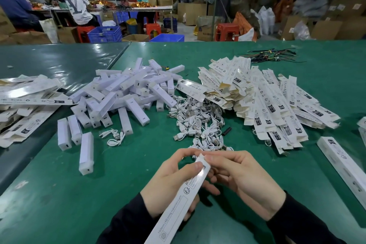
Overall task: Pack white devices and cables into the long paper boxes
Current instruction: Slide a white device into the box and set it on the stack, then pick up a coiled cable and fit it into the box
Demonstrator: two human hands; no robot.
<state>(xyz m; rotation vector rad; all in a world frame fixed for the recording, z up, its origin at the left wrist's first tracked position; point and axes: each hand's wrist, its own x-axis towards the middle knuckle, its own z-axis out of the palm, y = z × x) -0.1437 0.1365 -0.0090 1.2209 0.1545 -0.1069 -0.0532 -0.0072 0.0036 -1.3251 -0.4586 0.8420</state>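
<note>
Above the green table, the left hand holds the long paper box steady, its grip wrapped around it, while the right hand pinches the far-end flap, apparently to close it.

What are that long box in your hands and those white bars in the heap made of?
The long box looks like thin printed card: folded flaps, slight gloss, brownish inside on the flat ones nearby. The white bars look like smooth matte plastic with moulded ends, though that is only a guess by sight.
</note>
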